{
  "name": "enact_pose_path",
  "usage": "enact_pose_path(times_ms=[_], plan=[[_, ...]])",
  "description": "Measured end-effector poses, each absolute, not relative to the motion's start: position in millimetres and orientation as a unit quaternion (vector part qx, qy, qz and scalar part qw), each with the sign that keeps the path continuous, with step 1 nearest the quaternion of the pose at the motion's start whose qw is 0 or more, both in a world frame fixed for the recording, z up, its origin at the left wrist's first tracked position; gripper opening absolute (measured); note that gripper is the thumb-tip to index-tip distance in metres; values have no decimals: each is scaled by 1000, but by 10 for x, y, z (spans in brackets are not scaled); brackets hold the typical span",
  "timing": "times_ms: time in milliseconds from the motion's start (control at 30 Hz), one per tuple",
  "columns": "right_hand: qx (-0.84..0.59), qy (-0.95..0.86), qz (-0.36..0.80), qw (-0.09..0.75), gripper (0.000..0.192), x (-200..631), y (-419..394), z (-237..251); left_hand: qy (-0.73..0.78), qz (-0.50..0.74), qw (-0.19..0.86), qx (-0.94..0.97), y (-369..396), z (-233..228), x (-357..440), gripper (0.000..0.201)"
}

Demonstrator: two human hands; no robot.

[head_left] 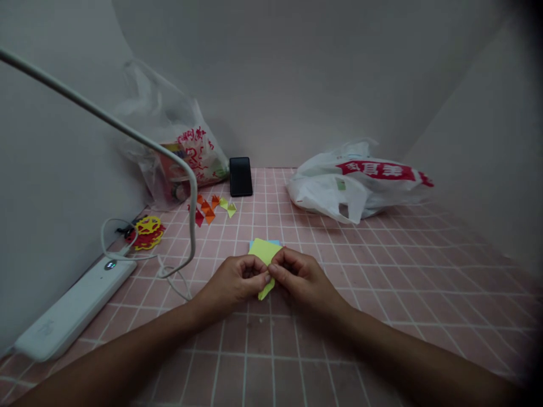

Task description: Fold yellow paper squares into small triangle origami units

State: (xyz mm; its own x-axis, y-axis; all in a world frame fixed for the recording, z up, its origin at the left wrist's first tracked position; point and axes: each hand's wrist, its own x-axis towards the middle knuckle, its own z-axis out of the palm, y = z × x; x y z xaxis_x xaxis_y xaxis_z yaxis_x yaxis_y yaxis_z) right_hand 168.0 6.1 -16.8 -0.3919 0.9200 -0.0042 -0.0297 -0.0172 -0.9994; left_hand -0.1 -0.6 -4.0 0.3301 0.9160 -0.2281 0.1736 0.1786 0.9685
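My left hand [235,280] and my right hand [299,277] meet in the middle of the pink checked table [382,282]. Together they pinch a small yellow-green piece of paper [265,252], which sticks out above and below the fingertips. A light blue sheet [275,242] peeks out just behind it on the table. Both hands have their fingers closed on the paper.
Several small folded orange, red and yellow paper pieces [211,209] lie at the back left. Near them are a black phone [240,176], a clear plastic bag [178,147], yellow and red cutouts [147,232], a white lamp base [72,308] with its cable. A white bag [356,181] sits back right.
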Motion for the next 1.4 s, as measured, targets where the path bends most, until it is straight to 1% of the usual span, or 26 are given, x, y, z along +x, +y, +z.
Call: enact_pose_path(times_ms=[167,300,500,600,667,733,867,1000,1167,1267,1400], plan=[[-402,-588,584,390,24,1692,32,-184,482,302,597,565,-15,-55,-2,15],[-400,-600,568,396,32,1697,60,-179,483,308,603,555,-14,-32,8,16],[-400,-638,545,369,25,1691,91,-122,502,340,589,535,5,-33,3,22],[-406,-671,502,364,23,1705,71,-122,489,343,602,530,7,-45,-1,23],[-407,-698,463,365,25,1715,62,-131,489,343,605,527,1,-39,2,21],[-403,-707,452,364,28,1720,63,-137,493,342,603,526,-8,-29,10,20],[-404,-683,492,357,27,1720,89,-120,477,342,615,527,-23,-35,26,20],[-409,-676,483,376,27,1739,117,-97,434,372,650,501,-31,-34,15,24],[-409,-648,495,410,25,1753,136,-112,407,400,615,544,-25,5,-27,20],[-398,-581,572,420,28,1736,139,-141,399,401,605,560,-15,1,-41,18],[-381,-477,688,392,32,1704,137,-186,398,409,576,586,-12,-3,-37,22]])
